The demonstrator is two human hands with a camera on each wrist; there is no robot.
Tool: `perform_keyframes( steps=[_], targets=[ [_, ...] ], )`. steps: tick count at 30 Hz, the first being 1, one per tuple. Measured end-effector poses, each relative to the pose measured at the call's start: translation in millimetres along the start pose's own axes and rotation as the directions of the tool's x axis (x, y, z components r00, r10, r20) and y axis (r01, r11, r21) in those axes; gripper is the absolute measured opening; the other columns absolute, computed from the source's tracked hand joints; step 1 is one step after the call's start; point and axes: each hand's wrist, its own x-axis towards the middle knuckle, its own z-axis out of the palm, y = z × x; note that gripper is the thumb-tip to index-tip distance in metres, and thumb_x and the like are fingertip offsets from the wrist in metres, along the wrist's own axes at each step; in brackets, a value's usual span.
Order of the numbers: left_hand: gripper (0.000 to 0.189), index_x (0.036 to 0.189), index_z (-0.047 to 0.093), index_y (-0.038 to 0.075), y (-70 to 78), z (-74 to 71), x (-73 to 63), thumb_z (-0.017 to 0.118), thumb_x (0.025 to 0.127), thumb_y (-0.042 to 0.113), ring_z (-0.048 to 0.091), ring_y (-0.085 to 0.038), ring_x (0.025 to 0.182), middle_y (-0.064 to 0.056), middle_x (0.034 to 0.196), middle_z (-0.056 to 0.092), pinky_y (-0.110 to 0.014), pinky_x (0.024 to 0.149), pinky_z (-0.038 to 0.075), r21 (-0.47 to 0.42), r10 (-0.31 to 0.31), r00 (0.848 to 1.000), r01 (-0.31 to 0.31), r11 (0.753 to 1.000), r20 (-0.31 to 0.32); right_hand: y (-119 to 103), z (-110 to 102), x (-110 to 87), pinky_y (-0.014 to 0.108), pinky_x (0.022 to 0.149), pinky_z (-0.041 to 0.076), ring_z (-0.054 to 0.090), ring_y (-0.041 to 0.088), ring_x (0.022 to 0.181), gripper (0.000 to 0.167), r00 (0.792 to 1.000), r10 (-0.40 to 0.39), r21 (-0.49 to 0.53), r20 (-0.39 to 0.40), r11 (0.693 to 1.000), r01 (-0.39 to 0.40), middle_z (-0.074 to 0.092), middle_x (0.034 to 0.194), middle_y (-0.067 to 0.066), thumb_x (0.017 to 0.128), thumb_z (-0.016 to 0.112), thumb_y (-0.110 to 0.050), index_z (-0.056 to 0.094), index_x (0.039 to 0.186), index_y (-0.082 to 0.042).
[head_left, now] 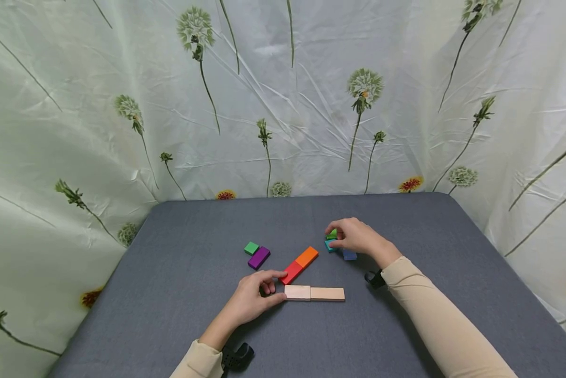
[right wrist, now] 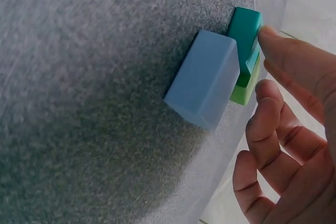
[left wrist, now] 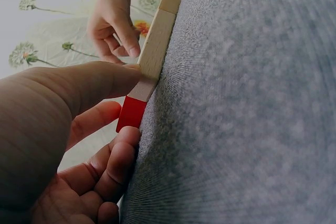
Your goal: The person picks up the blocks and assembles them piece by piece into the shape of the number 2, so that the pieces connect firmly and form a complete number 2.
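My left hand (head_left: 251, 298) rests low beside two rows of blocks. Its thumb touches the end of a pale wooden block (head_left: 297, 293), and its forefinger reaches the near end of a red block (head_left: 292, 272). A tan wooden block (head_left: 327, 294) continues the pale one; an orange block (head_left: 307, 256) continues the red. Farther right, my right hand (head_left: 358, 236) bends over a light green block (head_left: 332, 234) and a teal block (right wrist: 244, 27). Its thumb tip is at the teal block, its forefinger by the green one; I cannot tell whether they pinch. Next to them lies a blue block (right wrist: 202, 74).
Left of the rows, a green block (head_left: 251, 248) and a purple block (head_left: 259, 258) lie corner to corner. The grey table (head_left: 193, 236) ends at a flowered curtain (head_left: 301, 105). Dark wrist cameras hang below both wrists.
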Motion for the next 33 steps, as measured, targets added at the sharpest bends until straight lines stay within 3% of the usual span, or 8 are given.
perform_keyframes(
  steps=[22, 33],
  targets=[
    [0.042, 0.13, 0.076, 0.023, -0.7, -0.7, 0.0, 0.088, 0.091, 0.026, 0.055, -0.006, 0.079, 0.008, 0.088, 0.062, -0.025, 0.071, 0.043, -0.003, 0.008, 1.0, -0.008, 1.0, -0.005, -3.2, -0.1, -5.5, 0.031, 0.063, 0.043, 0.056, 0.015, 0.068, 0.032, 0.995, 0.08, -0.086, -0.066, 0.993, -0.086, 0.066, 0.084, 0.002, 0.092, 0.087, -0.039, 0.072, 0.103, -0.013],
    [0.042, 0.131, 0.076, 0.022, -2.5, 0.1, 0.4, 0.088, 0.091, 0.027, 0.055, -0.006, 0.079, 0.008, 0.088, 0.063, -0.025, 0.072, 0.044, -0.004, 0.023, 1.0, -0.023, 1.0, -0.005, -4.4, 1.2, -0.6, 0.032, 0.064, 0.046, 0.058, 0.016, 0.07, 0.028, 0.99, 0.118, -0.139, -0.079, 0.982, -0.128, 0.067, 0.086, 0.001, 0.095, 0.083, -0.038, 0.072, 0.107, -0.015]
  ],
)
